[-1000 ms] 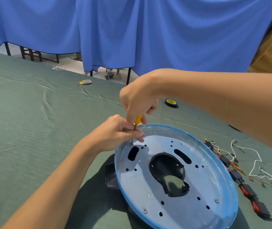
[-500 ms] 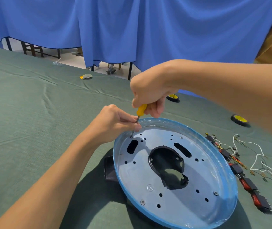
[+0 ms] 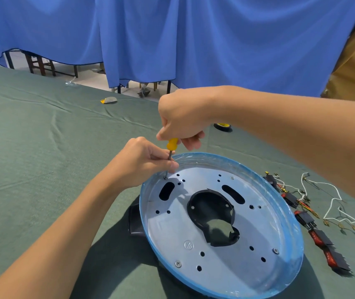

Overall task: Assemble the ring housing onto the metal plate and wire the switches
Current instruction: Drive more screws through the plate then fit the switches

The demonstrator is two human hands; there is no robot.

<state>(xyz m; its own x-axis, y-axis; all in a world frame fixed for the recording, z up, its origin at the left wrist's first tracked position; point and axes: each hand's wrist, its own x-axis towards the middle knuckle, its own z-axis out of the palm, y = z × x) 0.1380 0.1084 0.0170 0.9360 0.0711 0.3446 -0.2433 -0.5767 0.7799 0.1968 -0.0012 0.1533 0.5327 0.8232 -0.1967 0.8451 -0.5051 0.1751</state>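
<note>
Head: two hands (image 3: 144, 162) (image 3: 180, 119), one screwdriver (image 3: 172, 144), one plate (image 3: 215, 251).

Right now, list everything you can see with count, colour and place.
metal plate: one, silver with blue rim, centre right
ring housing: one, black, under plate
screwdriver: one, yellow handle, tip at plate's far-left edge
switches: several, black and red, right of plate
wires: several, white, beside switches
tape roll: one, yellow and black, behind right forearm
cloth: one, green, covering table
curtain: blue, behind table
left hand: one, pinching screwdriver shaft
right hand: one, gripping screwdriver handle
</note>
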